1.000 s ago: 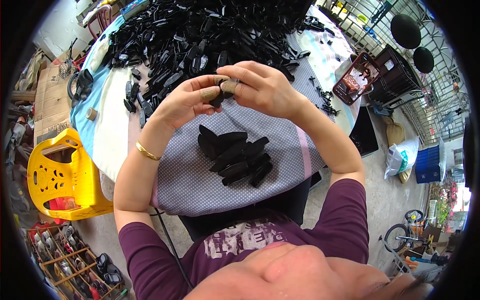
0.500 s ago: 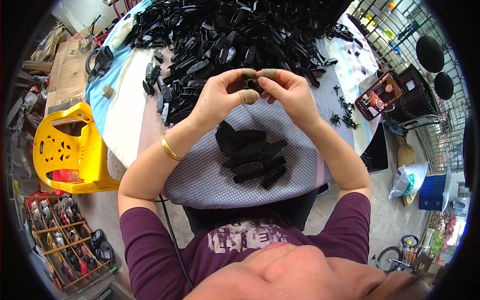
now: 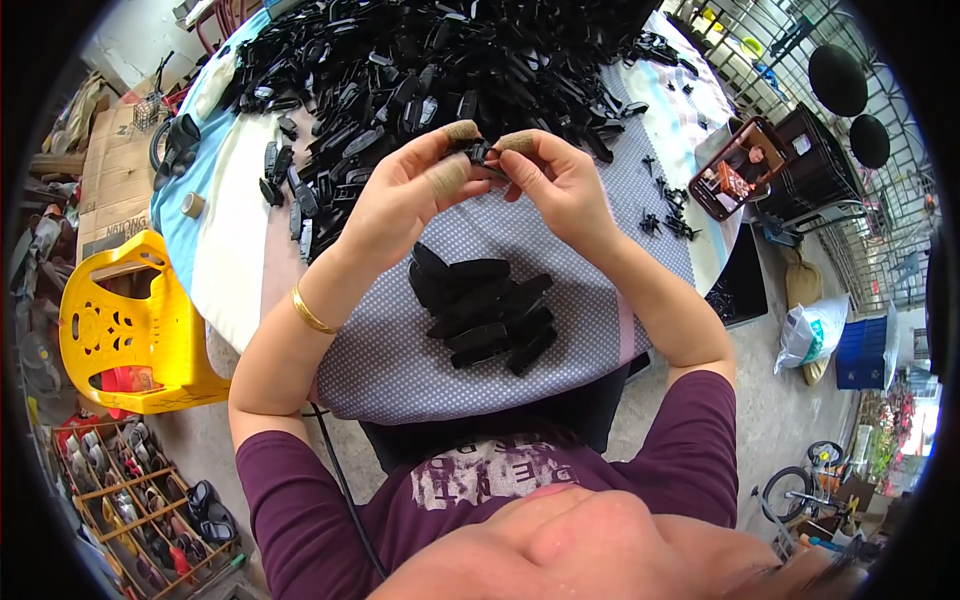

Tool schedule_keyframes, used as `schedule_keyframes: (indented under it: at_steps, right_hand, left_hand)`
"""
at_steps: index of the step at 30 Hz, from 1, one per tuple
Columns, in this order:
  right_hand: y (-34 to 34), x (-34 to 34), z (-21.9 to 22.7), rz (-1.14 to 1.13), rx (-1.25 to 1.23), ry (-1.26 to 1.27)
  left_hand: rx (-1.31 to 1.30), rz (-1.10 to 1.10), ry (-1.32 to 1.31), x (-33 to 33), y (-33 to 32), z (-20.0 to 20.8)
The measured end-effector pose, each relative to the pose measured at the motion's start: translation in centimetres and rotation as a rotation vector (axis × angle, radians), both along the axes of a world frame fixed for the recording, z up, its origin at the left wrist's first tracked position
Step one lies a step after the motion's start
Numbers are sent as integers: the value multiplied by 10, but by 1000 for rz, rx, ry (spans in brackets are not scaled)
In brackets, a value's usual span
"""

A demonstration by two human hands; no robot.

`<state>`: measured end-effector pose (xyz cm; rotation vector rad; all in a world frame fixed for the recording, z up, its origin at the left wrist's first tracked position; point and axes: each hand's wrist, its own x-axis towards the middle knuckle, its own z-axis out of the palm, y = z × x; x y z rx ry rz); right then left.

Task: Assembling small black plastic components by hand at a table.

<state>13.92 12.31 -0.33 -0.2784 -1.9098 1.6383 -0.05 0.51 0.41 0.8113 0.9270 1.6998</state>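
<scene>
The right hand (image 3: 560, 185) has turned over, thumb now toward the wearer; it and the left hand (image 3: 400, 200) pinch a small black part (image 3: 480, 153) beyond the near black pieces (image 3: 490, 310), suggesting unfinished handling.

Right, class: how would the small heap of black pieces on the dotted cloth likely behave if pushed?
The small heap of black pieces would probably shift piecemeal, since they overlap loosely. Each piece looks stiff, judging by its firm, elongated outline. Rolling seems unlikely, given those long shapes.
</scene>
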Motion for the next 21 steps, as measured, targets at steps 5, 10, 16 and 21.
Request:
schedule_keyframes:
  at_steps: [5, 10, 16, 21]
  right_hand:
    - [-2, 1, -7, 48, 1, -33]
    - [-2, 1, -4, -5, -46, -28]
    - [-5, 0, -6, -4, -43, -85]
    - [-8, -2, -11, -50, -26, -100]
  left_hand:
    - [-251, -34, 347, -8, -2, 2]
    - [-133, 110, 435, -7, 1, -11]
    - [-42, 143, 351, -5, -1, -11]
    - [-37, 191, 427, -3, 0, -14]
